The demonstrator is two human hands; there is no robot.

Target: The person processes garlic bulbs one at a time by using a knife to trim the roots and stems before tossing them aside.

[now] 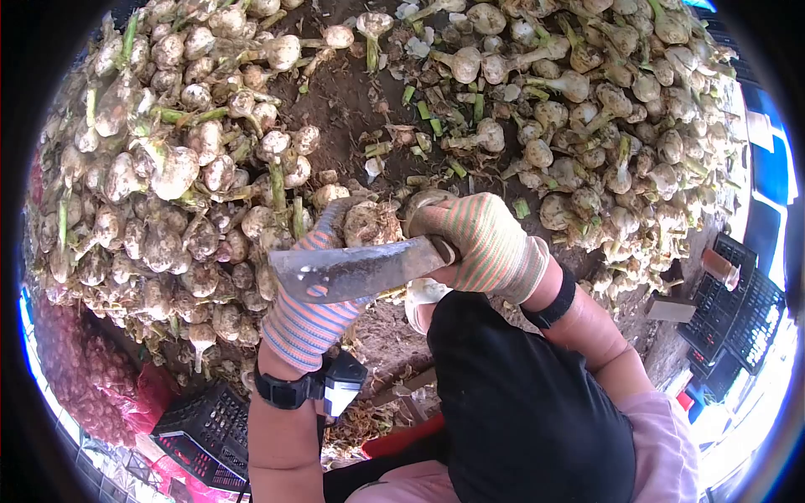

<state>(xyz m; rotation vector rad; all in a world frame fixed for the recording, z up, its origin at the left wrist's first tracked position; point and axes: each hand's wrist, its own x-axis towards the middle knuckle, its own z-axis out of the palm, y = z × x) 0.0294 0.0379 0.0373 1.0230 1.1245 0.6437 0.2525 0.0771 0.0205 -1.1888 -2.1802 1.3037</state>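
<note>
My left hand (303, 329), in a striped knit glove, is closed around a garlic bulb (369, 225) whose root end faces up and away from me. My right hand (490, 243), gloved alike, grips a broad-bladed knife (356, 270) by its handle. The blade points left and lies across the front of my left hand, hiding part of its palm and fingers. Just beyond the right knuckles, a rounded brownish thing (426, 201) shows against the fingers.
A large heap of garlic with stalks (159, 201) spreads on the left, another garlic pile (620, 117) on the right. Cut stalk pieces (432, 121) litter the soil between. Black crates (205, 432) and red net bags (75, 360) stand lower left; more crates (734, 293) are right.
</note>
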